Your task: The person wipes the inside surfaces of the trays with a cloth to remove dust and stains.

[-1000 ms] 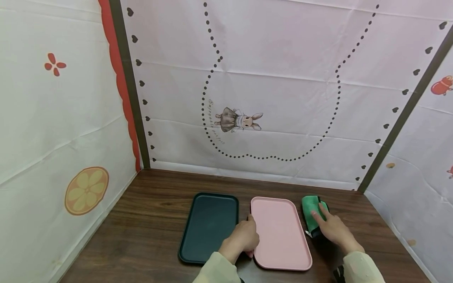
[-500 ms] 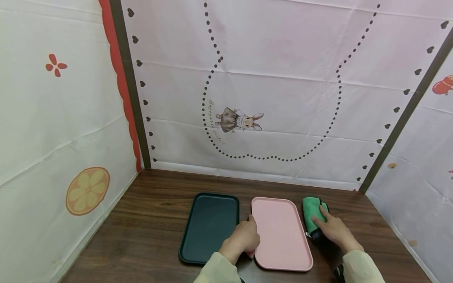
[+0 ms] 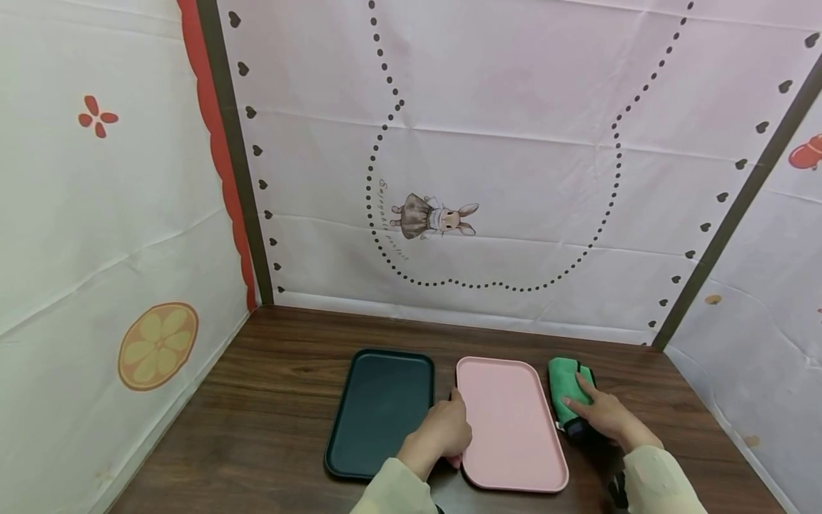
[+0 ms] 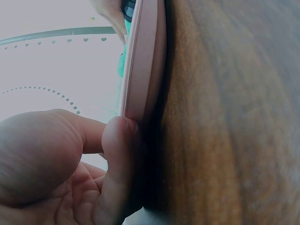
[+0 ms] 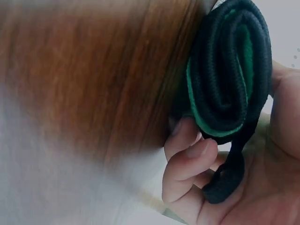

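My left hand [image 3: 443,430] grips the left long edge of a pink tray [image 3: 510,428] lying flat on the table. In the left wrist view, curled fingers [image 4: 119,140] meet the rim of the tray [image 4: 143,61]. To the right of that tray, my right hand [image 3: 610,415] holds a rolled green towel [image 3: 565,382] with black edging. The right wrist view shows the end of the rolled towel [image 5: 225,70] in its spiral layers, with fingers [image 5: 190,164] curled under it and the thumb side opposite. A black strap [image 5: 227,180] hangs from it into the palm.
A dark green tray [image 3: 382,414] lies left of the pink one, partly behind my left hand and sleeve. Brown wood table [image 3: 257,414] surrounds both trays. Printed cloth walls [image 3: 501,178] stand at the back and both sides.
My right thumb has moved slightly down and left over the towel, and the right wrist has shifted a little. My left hand and both trays stay in place.
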Demonstrator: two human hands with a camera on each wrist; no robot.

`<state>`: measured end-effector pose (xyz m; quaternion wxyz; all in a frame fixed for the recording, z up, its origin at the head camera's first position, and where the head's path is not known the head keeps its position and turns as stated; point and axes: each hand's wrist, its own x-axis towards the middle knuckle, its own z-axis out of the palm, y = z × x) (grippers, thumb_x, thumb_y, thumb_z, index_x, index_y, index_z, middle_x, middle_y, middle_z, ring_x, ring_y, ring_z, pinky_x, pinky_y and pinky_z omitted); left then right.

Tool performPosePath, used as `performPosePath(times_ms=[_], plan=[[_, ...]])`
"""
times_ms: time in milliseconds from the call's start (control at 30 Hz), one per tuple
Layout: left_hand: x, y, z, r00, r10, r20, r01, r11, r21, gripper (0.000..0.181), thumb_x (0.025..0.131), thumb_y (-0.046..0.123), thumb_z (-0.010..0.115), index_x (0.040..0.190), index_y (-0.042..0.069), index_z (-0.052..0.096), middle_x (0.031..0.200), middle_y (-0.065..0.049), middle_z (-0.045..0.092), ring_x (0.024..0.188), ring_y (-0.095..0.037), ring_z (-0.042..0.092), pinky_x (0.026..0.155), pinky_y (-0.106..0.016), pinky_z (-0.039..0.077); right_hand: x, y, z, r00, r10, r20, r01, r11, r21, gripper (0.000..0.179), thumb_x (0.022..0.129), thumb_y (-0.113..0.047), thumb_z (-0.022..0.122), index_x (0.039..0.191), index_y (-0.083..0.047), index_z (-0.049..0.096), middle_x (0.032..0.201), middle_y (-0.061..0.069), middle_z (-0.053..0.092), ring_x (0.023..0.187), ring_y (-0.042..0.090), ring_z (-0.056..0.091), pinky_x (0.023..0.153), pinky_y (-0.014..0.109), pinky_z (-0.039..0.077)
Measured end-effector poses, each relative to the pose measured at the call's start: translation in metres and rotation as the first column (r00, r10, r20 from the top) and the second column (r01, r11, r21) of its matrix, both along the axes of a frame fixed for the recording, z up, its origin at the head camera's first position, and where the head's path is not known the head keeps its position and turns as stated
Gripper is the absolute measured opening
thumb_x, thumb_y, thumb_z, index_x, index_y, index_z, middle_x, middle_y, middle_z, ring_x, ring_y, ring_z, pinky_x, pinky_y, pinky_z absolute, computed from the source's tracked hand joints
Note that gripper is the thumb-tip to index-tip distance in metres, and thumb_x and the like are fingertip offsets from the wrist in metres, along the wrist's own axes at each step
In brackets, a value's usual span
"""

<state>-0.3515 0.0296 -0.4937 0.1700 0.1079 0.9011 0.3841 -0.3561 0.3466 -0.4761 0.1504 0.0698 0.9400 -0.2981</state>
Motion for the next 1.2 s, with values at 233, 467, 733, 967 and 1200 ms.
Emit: performPosePath(times_ms=[233,467,733,967,1200], plan=[[0.001,0.0,0.002,1.0,-0.006,0.004,0.006,1.0,0.021,0.07,0.097,-0.001,0.053,0.159,-0.013,0.022,0.095,-0.03,0.065,0.034,-0.011,0.053,0.034,-0.024,0.045,0.0,0.008,0.003,1.0,0.011,0.027,-0.011,1.0,-0.009,0.095,0.103,-0.057,0.054,0.163,0.001,0.008,0.156,0.048,0.017,0.144,0.068,0.021,0.113,0.077,0.029],[0.001,0.001,0.001,1.0,-0.014,0.007,0.014,1.0,0.009,0.071,0.097,0.0,0.054,0.159,-0.013,0.021,0.088,-0.026,0.065,0.034,-0.01,0.051,0.033,-0.023,0.043,0.003,0.013,0.004,0.999,0.004,0.054,-0.003,1.0,-0.01,0.092,0.103,-0.055,0.056,0.163,-0.001,0.012,0.155,0.049,0.019,0.143,0.068,0.022,0.113,0.078,0.028],[0.001,0.002,-0.001,1.0,-0.003,0.026,0.003,1.0,-0.005,0.072,0.098,0.001,0.055,0.16,-0.011,0.022,0.114,-0.037,0.064,0.035,-0.012,0.054,0.034,-0.024,0.044,0.012,0.007,0.003,1.0,0.005,0.005,-0.005,0.999,0.036,0.093,0.103,-0.056,0.053,0.163,0.001,0.012,0.151,0.054,0.02,0.138,0.069,0.03,0.102,0.074,0.045],[0.0,0.002,-0.002,0.999,-0.002,0.049,0.002,1.0,0.003,0.07,0.099,0.004,0.054,0.16,-0.01,0.022,0.12,-0.038,0.062,0.037,-0.013,0.055,0.035,-0.025,0.044,0.017,0.0,0.004,1.0,-0.002,-0.025,0.006,0.988,0.156,0.088,0.105,-0.057,0.046,0.163,0.001,0.014,0.141,0.058,0.027,0.126,0.07,0.044,0.096,0.074,0.047],[0.0,0.0,-0.003,1.0,0.013,0.006,-0.013,1.0,0.017,0.07,0.098,0.005,0.054,0.159,-0.012,0.022,0.119,-0.039,0.061,0.036,-0.014,0.056,0.035,-0.026,0.046,0.023,-0.011,0.015,0.998,-0.031,-0.06,0.045,0.967,0.249,0.082,0.106,-0.055,0.044,0.162,0.002,0.022,0.14,0.055,0.03,0.123,0.073,0.042,0.094,0.08,0.043]])
